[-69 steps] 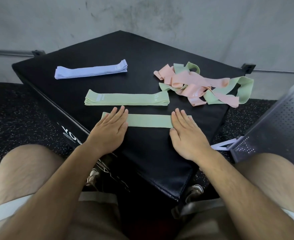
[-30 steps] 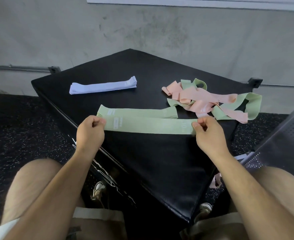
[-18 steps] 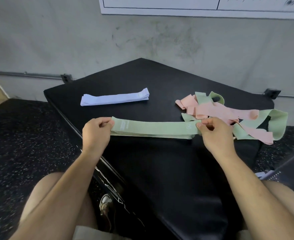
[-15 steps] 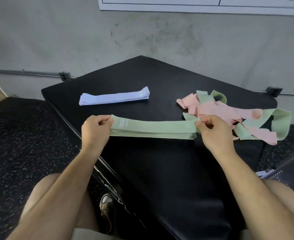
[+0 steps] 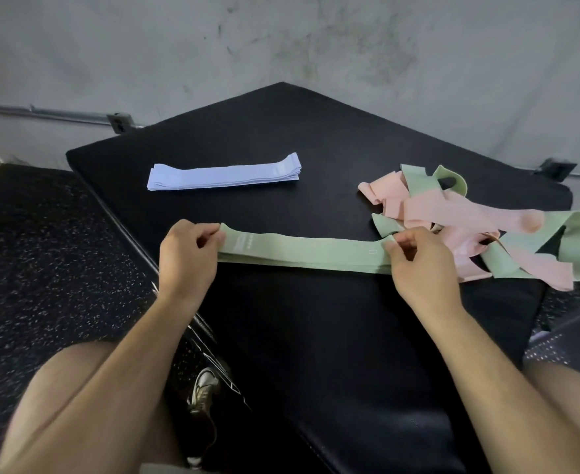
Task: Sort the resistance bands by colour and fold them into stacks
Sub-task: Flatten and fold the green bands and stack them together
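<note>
Head view | left hand (image 5: 187, 258), right hand (image 5: 418, 265): fingers (image 5: 210, 238) pinching ends of green band (image 5: 302, 246) | atop green stack (image 5: 315, 265), mid-counter (image 5: 315, 336) | risk: skewed stack from uneven release; snag on pink-green tangle (image 5: 469, 213) just beside right hand

Nothing reads cleanly here. The top green band (image 5: 302, 249) carries a white printed mark with a row of small dots near its left end, too blurred to make out. By its right end sits one lone outlined character, perhaps a 0. The lilac stack (image 5: 223, 173) shows faint white print near its right end, illegible. White lettering on the near-left side of the black box (image 5: 315, 336) is cut off and unreadable.
</note>
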